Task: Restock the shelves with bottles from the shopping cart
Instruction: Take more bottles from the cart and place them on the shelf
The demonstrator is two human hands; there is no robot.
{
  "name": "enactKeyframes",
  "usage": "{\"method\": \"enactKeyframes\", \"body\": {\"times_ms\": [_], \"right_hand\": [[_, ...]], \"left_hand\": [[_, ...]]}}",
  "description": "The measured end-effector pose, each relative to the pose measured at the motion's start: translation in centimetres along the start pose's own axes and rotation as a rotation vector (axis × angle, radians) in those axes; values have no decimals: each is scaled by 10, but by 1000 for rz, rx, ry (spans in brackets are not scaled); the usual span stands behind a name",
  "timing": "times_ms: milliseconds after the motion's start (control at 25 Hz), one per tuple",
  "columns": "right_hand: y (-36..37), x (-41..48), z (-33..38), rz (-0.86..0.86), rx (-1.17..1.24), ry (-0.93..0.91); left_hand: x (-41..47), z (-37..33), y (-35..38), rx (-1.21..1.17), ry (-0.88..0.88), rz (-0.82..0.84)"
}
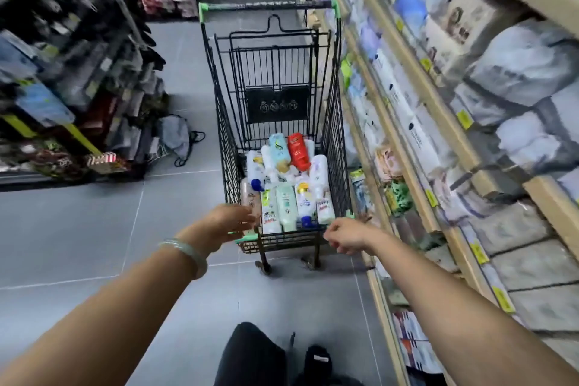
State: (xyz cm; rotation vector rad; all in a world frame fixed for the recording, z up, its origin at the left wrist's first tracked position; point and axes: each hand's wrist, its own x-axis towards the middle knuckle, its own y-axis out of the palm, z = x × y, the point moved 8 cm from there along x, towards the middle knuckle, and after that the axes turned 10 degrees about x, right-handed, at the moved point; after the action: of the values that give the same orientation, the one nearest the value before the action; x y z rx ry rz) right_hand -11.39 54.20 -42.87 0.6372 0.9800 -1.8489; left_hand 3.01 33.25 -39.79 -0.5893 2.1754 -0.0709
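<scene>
- Left hand (230, 219): fingers extended, close together, holding nothing. Tips overlap the pinkish bottle (250, 197); blur hides whether they touch.
- Right hand (344, 233): fingers loosely curled, empty, at the near-right corner of the shopping cart (333, 135).
- Bottles (286, 207): lying in the cart directly ahead, long axes pointing away from the person. The left hand is nearer.
- Shelves (438, 103): right of the cart.
</scene>
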Motion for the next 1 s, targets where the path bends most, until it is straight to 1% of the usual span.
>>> {"method": "enactKeyframes", "body": {"times_ms": [120,200,280,360,520,640,800,880,1000], "right_hand": [[1,46,31,20,10,13],[-6,75,42,-26,81,51],[-15,103,50,-105,190,119],[-15,127,57,-145,261,200],[1,173,78,-113,401,250],[5,197,88,-96,469,274],[-11,237,82,-101,527,364],[-25,260,78,-112,539,376],[-49,302,72,-144,637,385]], "left_hand": [[57,-25,-28,32,-24,13],[94,-42,-39,70,-35,68],[130,-64,-51,103,-51,133],[161,-81,-66,148,-78,178],[224,-109,-84,264,-89,202],[256,-119,-77,359,-95,253],[297,-135,-55,382,-103,314],[321,-139,-45,405,-94,309],[363,-138,-28,469,-117,280]]}}
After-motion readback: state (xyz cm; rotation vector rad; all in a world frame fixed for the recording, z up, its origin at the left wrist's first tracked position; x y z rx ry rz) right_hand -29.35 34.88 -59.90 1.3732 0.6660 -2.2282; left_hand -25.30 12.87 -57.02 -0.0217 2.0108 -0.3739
